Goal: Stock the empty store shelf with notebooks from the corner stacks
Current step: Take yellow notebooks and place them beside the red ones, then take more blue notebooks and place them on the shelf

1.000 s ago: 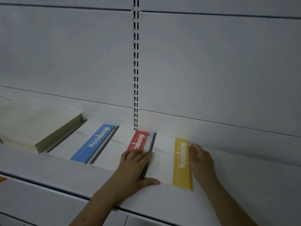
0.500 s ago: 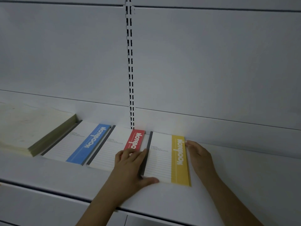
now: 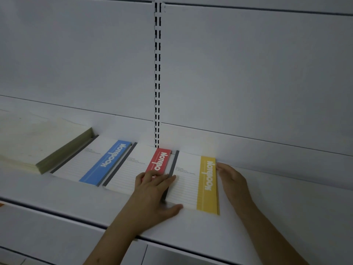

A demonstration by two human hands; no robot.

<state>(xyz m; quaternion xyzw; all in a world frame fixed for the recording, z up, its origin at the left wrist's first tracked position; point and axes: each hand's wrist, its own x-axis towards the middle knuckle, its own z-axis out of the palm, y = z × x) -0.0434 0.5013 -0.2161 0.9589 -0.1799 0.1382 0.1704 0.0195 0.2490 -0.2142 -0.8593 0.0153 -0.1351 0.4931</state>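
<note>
- a person squares up the yellow-striped notebook (image 3: pixel 193 183) on the white shelf (image 3: pixel 286 203), just right of the slotted upright (image 3: pixel 157 77) in the back panel; it lies flat, last in a row of three.
- the left hand (image 3: pixel 152 196) lies flat with fingers straight over the dark spine between the yellow and the red-striped notebook (image 3: pixel 141 169), thumb along the yellow one's front edge; the right hand (image 3: pixel 233 182) rests fingers straight against its right edge, gripping nothing.
- compared with a second ago, the yellow notebook sits straighter and closer against the red one, and both hands have barely shifted, which suggests the placing is nearly finished and only alignment remains.
- left of the upright, the blue-striped notebook (image 3: pixel 95 163) and a pale stack (image 3: pixel 38 144) stand as before; the view itself has tilted slightly.
- shelf space right of the upright beyond the yellow notebook shows bare, so stocking looks far from complete.
</note>
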